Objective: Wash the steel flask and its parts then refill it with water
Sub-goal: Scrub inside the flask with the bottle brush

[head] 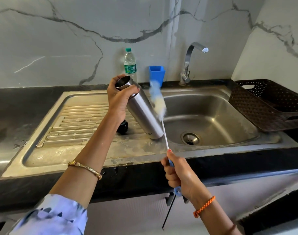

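My left hand (118,97) grips the steel flask (143,114) near its open mouth, tilted with the mouth up and to the left, above the edge between the drainboard and the basin. My right hand (177,173) holds the blue handle of a long bottle brush (157,100). Its blurred white and blue bristle head lies against the flask's right side, outside the mouth. A black cap part (122,127) rests on the drainboard under my left wrist, partly hidden.
The steel sink (212,116) has a drain at the bottom and a tap (189,63) behind, with no water running. A plastic water bottle (130,63) and a blue cup (157,73) stand at the back. A dark perforated basket (270,104) leans over the sink's right edge.
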